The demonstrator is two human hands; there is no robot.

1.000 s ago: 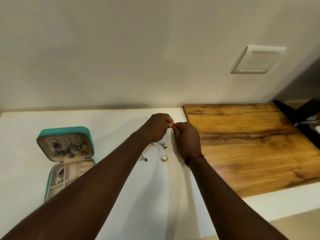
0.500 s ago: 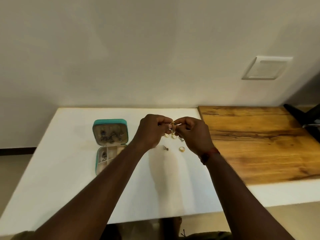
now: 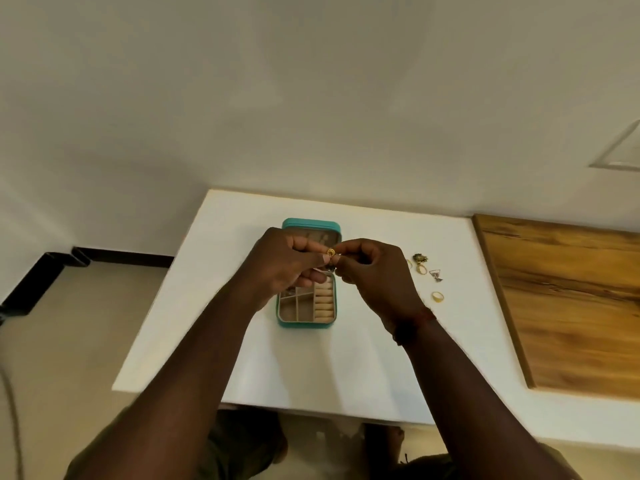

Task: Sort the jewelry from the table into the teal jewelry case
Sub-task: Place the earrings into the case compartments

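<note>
Both hands are pinching the same small gold piece (image 3: 330, 252). My left hand (image 3: 287, 268) and right hand (image 3: 374, 271) have their fingers curled in, with the fingertips meeting right on it. The teal jewelry case (image 3: 304, 325) lies open on the table (image 3: 311, 368) straight below my fingers, with its tray half nearer me. The rest of the loose jewelry (image 3: 420, 259), including a gold ring (image 3: 437, 296), lies just right of my right fingers.
</note>
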